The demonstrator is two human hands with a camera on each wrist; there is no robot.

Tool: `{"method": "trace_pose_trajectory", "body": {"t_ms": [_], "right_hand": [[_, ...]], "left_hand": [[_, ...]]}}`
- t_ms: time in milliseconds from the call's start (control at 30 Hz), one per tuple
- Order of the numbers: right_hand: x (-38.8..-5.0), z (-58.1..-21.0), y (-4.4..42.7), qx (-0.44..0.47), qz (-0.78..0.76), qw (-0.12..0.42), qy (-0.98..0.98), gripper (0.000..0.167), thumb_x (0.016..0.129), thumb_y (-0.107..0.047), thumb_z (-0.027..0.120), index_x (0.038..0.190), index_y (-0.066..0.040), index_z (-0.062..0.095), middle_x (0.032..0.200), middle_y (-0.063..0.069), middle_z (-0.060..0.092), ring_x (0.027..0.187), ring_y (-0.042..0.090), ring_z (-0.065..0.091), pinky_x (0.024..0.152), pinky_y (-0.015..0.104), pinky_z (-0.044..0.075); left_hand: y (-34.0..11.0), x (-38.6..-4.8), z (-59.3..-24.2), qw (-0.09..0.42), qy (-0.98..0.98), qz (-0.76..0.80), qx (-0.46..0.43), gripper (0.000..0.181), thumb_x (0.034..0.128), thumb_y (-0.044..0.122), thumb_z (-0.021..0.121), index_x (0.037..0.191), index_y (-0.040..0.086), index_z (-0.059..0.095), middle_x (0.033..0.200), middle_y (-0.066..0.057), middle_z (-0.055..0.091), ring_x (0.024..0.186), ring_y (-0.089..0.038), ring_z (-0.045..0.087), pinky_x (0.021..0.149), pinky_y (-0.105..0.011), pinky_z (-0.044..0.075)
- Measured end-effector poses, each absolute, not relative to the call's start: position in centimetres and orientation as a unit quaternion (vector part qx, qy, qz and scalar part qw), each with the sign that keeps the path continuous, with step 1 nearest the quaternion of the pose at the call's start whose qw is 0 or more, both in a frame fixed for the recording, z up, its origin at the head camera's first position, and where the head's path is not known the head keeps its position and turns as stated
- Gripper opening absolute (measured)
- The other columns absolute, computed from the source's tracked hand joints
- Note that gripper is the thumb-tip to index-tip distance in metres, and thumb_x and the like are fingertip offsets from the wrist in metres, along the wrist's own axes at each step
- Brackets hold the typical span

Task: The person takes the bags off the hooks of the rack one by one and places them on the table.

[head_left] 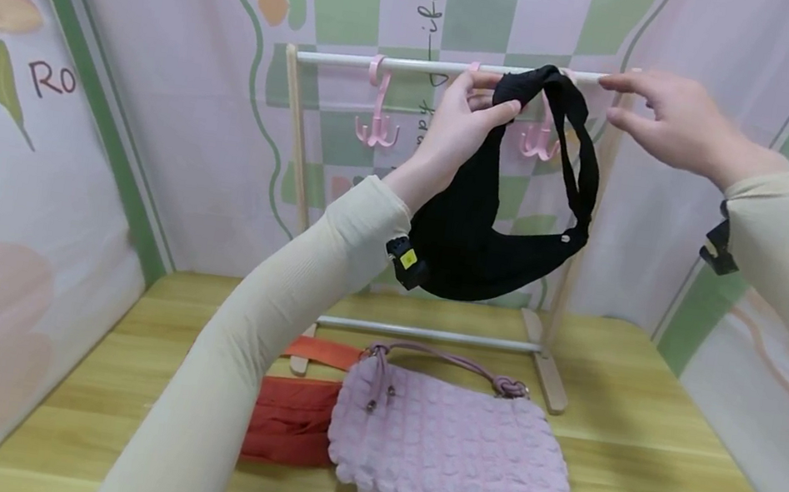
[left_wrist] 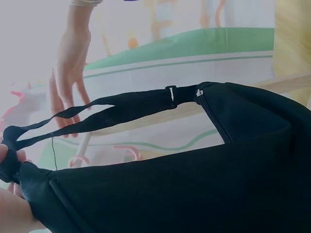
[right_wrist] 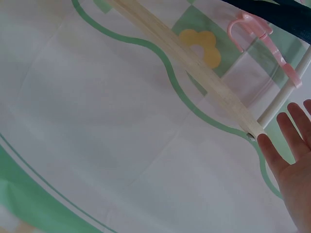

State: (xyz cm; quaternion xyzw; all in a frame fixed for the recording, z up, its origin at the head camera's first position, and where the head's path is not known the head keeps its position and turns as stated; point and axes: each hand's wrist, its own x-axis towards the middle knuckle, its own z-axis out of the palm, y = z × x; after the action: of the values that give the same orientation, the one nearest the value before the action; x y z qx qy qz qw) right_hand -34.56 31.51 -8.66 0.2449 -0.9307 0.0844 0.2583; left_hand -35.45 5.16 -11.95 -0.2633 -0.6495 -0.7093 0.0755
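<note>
A black shoulder bag hangs in the air before the rack, its strap looping up on the right. My left hand grips the top of the bag where the strap meets the body, just below the white rail. In the left wrist view the strap's buckle and a zip show. Near the rail's right end is my right hand, fingers extended and nothing held. A pink hook hangs from the rail behind the strap, partly covered by it.
Another pink multi-prong hook hangs on the rail's left side. On the wooden table lie a lilac puffy handbag and, left of it, an orange-red bag, partly behind my left sleeve. The rack's wooden feet stand behind them.
</note>
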Motion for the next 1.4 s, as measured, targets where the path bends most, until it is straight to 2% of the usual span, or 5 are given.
{"method": "trace_pose_trajectory", "body": {"t_ms": [233,467,767,933,1400], "right_hand": [[-34.0,-9.7,31.4,0.231,0.125,0.271,-0.926,0.041,0.102,-0.025,0.038,0.139,-0.008,0.047,0.134,0.02,0.053,0.12,0.039,0.05,0.099,0.048,0.042],[-33.5,-11.6,31.5,0.23,0.161,0.281,-0.918,0.043,0.104,-0.033,0.029,0.136,-0.015,0.05,0.125,0.019,0.06,0.095,-0.021,0.04,0.104,0.043,0.038],[-32.6,-13.9,31.0,0.269,0.21,0.288,-0.894,0.045,0.105,-0.028,0.025,0.132,-0.007,0.053,0.114,-0.002,0.066,0.095,-0.016,0.047,0.083,0.007,0.036],[-32.3,-14.8,30.8,0.286,0.239,0.275,-0.886,0.044,0.105,-0.026,0.024,0.13,-0.007,0.054,0.102,-0.031,0.057,0.094,-0.015,0.052,0.082,0.006,0.037],[-31.8,-17.1,30.4,0.28,0.264,0.263,-0.885,0.036,0.104,-0.025,0.033,0.13,-0.016,0.056,0.095,-0.03,0.062,0.093,-0.012,0.055,0.08,0.008,0.036]], "left_hand": [[4.8,-34.8,-12.4,0.081,-0.643,-0.714,-0.267,0.038,0.0869,0.011,0.068,0.121,0.009,0.052,0.109,-0.003,0.062,0.096,-0.007,0.058,0.081,-0.016,0.046],[4.6,-33.8,-12.8,0.083,-0.625,-0.724,-0.279,0.039,0.0865,0.009,0.068,0.121,0.008,0.051,0.108,-0.006,0.063,0.095,-0.007,0.058,0.08,-0.015,0.046],[4.7,-32.9,-13.3,0.072,-0.606,-0.737,-0.29,0.037,0.0867,0.009,0.067,0.119,0.009,0.05,0.1,-0.007,0.065,0.091,-0.007,0.06,0.081,-0.017,0.046],[4.5,-32.6,-13.6,0.071,-0.604,-0.738,-0.291,0.036,0.0866,0.009,0.067,0.119,0.009,0.051,0.101,-0.008,0.066,0.092,-0.008,0.061,0.082,-0.018,0.045],[4.3,-32.5,-14.8,0.07,-0.598,-0.743,-0.293,0.036,0.0874,0.01,0.067,0.119,0.008,0.051,0.101,-0.008,0.065,0.091,-0.009,0.06,0.083,-0.019,0.044]]}}
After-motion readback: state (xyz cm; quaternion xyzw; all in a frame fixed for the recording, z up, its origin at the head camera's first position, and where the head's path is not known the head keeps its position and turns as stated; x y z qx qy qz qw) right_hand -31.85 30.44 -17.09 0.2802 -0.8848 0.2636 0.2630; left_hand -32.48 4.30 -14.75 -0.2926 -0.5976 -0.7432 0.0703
